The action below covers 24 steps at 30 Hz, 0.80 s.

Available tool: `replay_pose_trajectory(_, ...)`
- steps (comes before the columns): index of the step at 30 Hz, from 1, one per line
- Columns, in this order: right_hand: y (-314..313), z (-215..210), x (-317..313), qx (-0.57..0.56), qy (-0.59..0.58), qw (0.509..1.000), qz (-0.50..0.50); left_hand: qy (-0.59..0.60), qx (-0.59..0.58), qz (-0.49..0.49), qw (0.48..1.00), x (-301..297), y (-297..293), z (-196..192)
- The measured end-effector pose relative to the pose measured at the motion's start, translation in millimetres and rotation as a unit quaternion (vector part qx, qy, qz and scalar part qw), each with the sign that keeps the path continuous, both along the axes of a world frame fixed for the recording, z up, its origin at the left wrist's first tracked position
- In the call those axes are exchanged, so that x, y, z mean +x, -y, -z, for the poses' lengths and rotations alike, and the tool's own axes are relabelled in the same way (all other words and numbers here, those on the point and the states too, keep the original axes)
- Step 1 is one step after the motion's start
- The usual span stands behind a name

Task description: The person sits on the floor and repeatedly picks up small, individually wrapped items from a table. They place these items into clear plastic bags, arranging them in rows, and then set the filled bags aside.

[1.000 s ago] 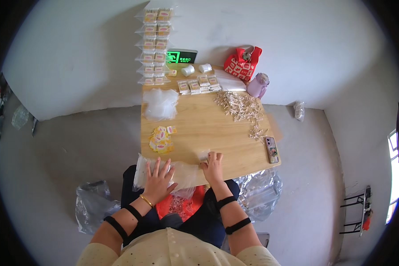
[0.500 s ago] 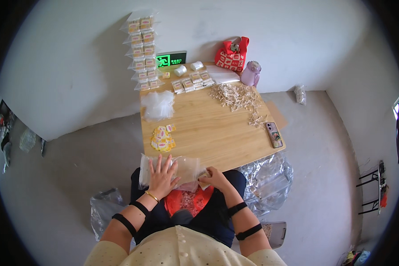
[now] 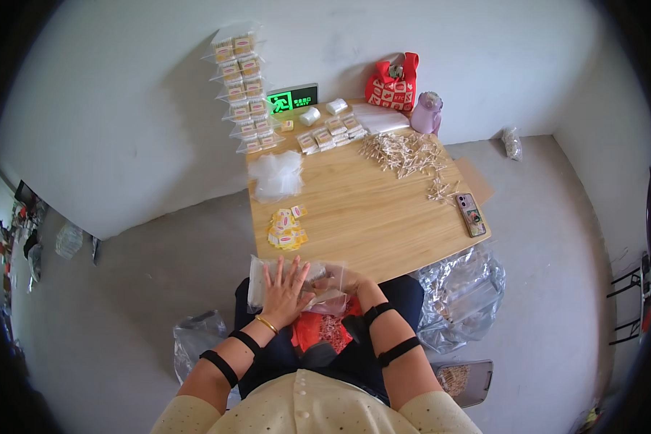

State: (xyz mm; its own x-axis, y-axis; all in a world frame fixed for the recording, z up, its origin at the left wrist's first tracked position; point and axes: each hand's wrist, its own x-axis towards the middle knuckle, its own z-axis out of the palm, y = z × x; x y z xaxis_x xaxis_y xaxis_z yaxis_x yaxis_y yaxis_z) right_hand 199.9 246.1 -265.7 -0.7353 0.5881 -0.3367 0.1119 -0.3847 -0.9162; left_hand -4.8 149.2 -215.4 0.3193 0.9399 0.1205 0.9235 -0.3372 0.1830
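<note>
My left hand [image 3: 286, 295] lies with its fingers spread on a clear plastic bag [image 3: 258, 286], pressing it at the table's near edge, above my lap. From the right, my right hand [image 3: 343, 281] reaches into the bag's opening. Its fingers show only dimly through the plastic, closed around a small packet of cotton swabs that is mostly hidden. Just beyond the bag, a pile of yellow and white printed cards [image 3: 286, 230] rests on the wooden table [image 3: 369, 224]. Under my hands, a red bag of loose swabs [image 3: 329, 331] sits between my legs.
Clear bags [image 3: 276, 176] lie at the table's left, loose cotton swabs [image 3: 405, 153] at the right, and swab packets [image 3: 329, 134] behind. A tall stack of packed bags [image 3: 242, 90] stands far left. A phone [image 3: 471, 215], purple jug [image 3: 427, 113] and red tote [image 3: 390, 90] line the right side.
My right hand has moved left, carrying the small packet from beside the bag's opening to inside it. My left hand stays spread on the bag. The whole view has shifted slightly.
</note>
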Motion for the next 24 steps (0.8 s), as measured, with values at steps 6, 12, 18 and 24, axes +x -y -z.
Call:
replay_pose_trajectory(6,-16.2,5.2,3.0,0.053,0.026,0.998,-0.030,-0.026,-0.002,-0.004,1.000,3.1,-2.7,2.0)
replay_pose_trajectory(12,-8.5,20.9,3.5,0.284,0.123,0.950,0.033,-0.026,-0.013,-0.004,1.000,4.4,-1.0,-3.7)
replay_pose_trajectory(18,3.0,31.0,-2.2,0.414,0.057,0.903,0.097,-0.037,-0.015,0.002,0.999,7.4,-2.0,-5.8)
replay_pose_trajectory(24,30.1,-14.6,-2.6,0.426,0.235,0.862,0.141,-0.050,-0.017,-0.006,0.999,5.3,-0.7,-6.9)
